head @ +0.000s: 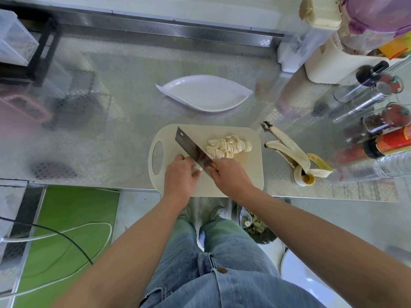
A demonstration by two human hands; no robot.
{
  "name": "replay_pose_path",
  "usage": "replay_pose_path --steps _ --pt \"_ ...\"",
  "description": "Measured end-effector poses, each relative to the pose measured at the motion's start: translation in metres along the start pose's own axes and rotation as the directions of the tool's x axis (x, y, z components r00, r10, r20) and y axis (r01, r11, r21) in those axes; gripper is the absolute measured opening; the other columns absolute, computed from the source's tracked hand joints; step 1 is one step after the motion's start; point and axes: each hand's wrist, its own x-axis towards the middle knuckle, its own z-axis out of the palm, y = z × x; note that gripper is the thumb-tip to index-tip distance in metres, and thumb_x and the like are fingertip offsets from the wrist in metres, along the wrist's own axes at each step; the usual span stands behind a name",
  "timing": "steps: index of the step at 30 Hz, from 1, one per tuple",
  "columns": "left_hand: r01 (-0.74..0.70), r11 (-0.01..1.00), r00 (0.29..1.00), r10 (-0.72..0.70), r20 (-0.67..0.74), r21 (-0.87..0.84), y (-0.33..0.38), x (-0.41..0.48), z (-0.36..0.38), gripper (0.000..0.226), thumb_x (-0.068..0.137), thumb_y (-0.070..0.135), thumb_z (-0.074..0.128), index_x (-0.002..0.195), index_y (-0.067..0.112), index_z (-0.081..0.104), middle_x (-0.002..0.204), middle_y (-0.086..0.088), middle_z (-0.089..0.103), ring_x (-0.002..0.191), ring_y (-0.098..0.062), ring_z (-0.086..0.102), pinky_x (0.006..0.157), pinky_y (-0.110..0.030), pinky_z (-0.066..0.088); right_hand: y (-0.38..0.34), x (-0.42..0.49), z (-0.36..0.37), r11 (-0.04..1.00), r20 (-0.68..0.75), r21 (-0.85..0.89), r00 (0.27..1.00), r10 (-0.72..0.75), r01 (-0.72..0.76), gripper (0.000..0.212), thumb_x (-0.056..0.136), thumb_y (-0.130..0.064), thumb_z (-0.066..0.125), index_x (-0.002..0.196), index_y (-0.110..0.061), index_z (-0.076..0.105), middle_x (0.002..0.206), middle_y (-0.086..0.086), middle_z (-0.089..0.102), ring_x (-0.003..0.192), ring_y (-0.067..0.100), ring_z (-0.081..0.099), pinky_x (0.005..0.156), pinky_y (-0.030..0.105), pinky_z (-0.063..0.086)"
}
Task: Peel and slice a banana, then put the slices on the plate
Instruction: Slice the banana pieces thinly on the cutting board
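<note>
A cream cutting board (249, 174) lies at the counter's front edge. A heap of banana slices (229, 147) sits on its far right part. My right hand (230, 176) grips the handle of a cleaver (191, 147), whose blade runs up and left across the board. My left hand (181, 174) holds the last stub of banana (197, 168) against the blade's left side, fingers curled over it. A white leaf-shaped plate (206, 94), with nothing on it, stands on the counter behind the board.
The banana peel (298, 156) lies right of the board. Spice jars and bottles (378, 121) crowd the right side, with tubs (347, 41) at the back right. A black rack (33, 52) stands at the back left. A waste bowl (255, 225) sits on the floor below.
</note>
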Motion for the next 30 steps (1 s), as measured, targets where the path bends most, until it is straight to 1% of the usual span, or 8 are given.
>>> replay_pose_path --steps 4,10,13,16,22,27,30 --pt "0.008 1.000 1.000 -0.008 0.014 0.002 0.000 0.001 0.000 0.023 0.083 0.026 0.070 0.096 0.007 0.066 0.098 -0.009 0.058 0.079 -0.029 0.059 0.075 -0.040 0.050 0.001 0.001 0.006 1.000 0.029 -0.007 0.999 0.020 -0.020 0.027 0.098 -0.030 0.045 0.076 -0.014 0.044 0.076 0.006 0.049 0.069 0.028 0.049 0.059 0.033 0.034" --pt "-0.013 1.000 1.000 0.013 0.016 -0.007 -0.001 0.002 -0.001 0.024 0.083 0.027 0.070 0.097 0.008 0.066 0.097 -0.008 0.058 0.079 -0.029 0.059 0.075 -0.039 0.049 0.004 0.000 0.005 0.997 -0.017 0.059 0.999 0.048 -0.047 0.026 0.096 -0.028 0.046 0.077 -0.010 0.048 0.071 0.004 0.048 0.067 0.027 0.047 0.060 0.033 0.035" --pt "-0.019 1.000 1.000 0.019 0.017 -0.001 -0.002 0.003 -0.001 0.023 0.084 0.027 0.070 0.097 0.009 0.065 0.097 -0.008 0.058 0.079 -0.029 0.059 0.075 -0.039 0.049 0.002 0.000 0.000 0.997 -0.037 0.063 0.999 0.036 -0.034 0.028 0.097 -0.027 0.047 0.073 -0.012 0.042 0.071 0.003 0.046 0.067 0.025 0.044 0.061 0.032 0.031" --pt "-0.019 1.000 1.000 0.019 0.016 0.004 -0.002 0.002 -0.001 0.022 0.085 0.027 0.069 0.097 0.009 0.064 0.098 -0.007 0.057 0.079 -0.028 0.059 0.075 -0.039 0.050 0.002 0.002 -0.004 0.998 -0.054 0.067 0.998 0.011 -0.007 0.031 0.097 -0.027 0.047 0.070 -0.012 0.041 0.069 0.002 0.045 0.065 0.024 0.043 0.060 0.032 0.030" --pt "-0.030 0.999 1.000 0.030 0.008 -0.014 -0.002 0.003 -0.001 0.023 0.085 0.027 0.069 0.096 0.007 0.065 0.095 -0.009 0.058 0.078 -0.029 0.059 0.074 -0.039 0.050 0.003 0.003 -0.004 0.999 -0.023 0.039 1.000 -0.003 0.004 0.028 0.096 -0.027 0.047 0.073 -0.011 0.047 0.071 0.005 0.050 0.065 0.025 0.047 0.058 0.032 0.032" --pt "-0.027 0.999 1.000 0.028 0.007 -0.019 -0.002 0.004 -0.001 0.023 0.085 0.028 0.069 0.097 0.008 0.065 0.097 -0.008 0.058 0.078 -0.027 0.059 0.074 -0.036 0.049 0.004 0.003 -0.003 0.999 -0.025 0.046 1.000 -0.011 0.012 0.028 0.096 -0.029 0.048 0.076 -0.009 0.052 0.071 0.006 0.053 0.065 0.026 0.049 0.058 0.034 0.036" --pt "-0.024 1.000 1.000 0.025 0.007 -0.014 -0.001 0.004 -0.001 0.023 0.085 0.028 0.068 0.097 0.009 0.065 0.097 -0.007 0.058 0.079 -0.027 0.059 0.074 -0.034 0.049 0.003 0.002 -0.004 0.999 -0.016 0.046 1.000 -0.007 0.008 0.028 0.096 -0.028 0.048 0.077 -0.009 0.053 0.072 0.006 0.054 0.065 0.026 0.049 0.058 0.033 0.034"
